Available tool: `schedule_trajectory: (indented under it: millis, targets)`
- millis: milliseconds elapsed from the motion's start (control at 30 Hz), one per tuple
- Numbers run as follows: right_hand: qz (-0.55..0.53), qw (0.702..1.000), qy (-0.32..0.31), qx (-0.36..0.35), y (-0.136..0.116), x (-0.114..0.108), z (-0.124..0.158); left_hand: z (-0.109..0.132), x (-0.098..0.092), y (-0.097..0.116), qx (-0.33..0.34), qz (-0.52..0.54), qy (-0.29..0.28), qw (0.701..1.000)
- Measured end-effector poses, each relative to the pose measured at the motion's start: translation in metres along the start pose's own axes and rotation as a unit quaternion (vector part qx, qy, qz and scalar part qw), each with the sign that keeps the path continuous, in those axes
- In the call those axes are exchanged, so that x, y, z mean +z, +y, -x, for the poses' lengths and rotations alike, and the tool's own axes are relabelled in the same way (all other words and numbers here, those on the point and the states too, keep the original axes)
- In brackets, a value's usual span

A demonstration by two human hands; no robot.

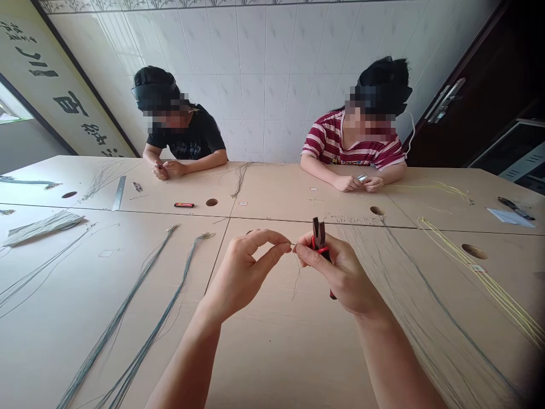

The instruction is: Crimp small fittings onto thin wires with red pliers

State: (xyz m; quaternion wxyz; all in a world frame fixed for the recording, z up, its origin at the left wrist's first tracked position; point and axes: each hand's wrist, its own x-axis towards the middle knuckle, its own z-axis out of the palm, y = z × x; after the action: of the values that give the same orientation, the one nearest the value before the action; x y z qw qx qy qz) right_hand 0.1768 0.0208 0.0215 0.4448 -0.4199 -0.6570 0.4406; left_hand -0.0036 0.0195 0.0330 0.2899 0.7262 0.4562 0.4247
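My left hand [247, 270] is closed in a pinch, thumb and forefinger meeting on a thin cord [297, 275] whose loose end dangles below the fingertips. Close beside it, my right hand [347, 275] is wrapped round small pliers [319, 232] with red and black handles, their dark jaws pointing up. The thumb and forefinger of that hand also pinch at the cord, almost touching the left fingertips. Any small part between the fingertips is too tiny to make out. Both hands are held above the wooden table [272, 363].
Bundles of grey-blue cord [140, 289] lie left, yellow cords [481, 272] and fine strands right. Small metal pieces [353, 218] are scattered ahead. A ruler [119, 193] and red-black item [184, 205] lie farther off. Two people [187, 136] work opposite. Round holes [474, 251] pierce the tabletop.
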Motion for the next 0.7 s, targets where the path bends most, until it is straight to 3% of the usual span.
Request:
schedule_trajectory:
  millis: [500,700]
  targets:
    - [-0.006,1.000,-0.004,-0.011,0.0031,0.0013,0.0002,-0.0014,0.0035,0.0012,0.050,0.015,0.016,0.999]
    - [0.046,0.998,0.031,0.017,0.0012,-0.0026,0.0025,-0.0020,0.0018,-0.0013,0.012,-0.001,0.024,1.000]
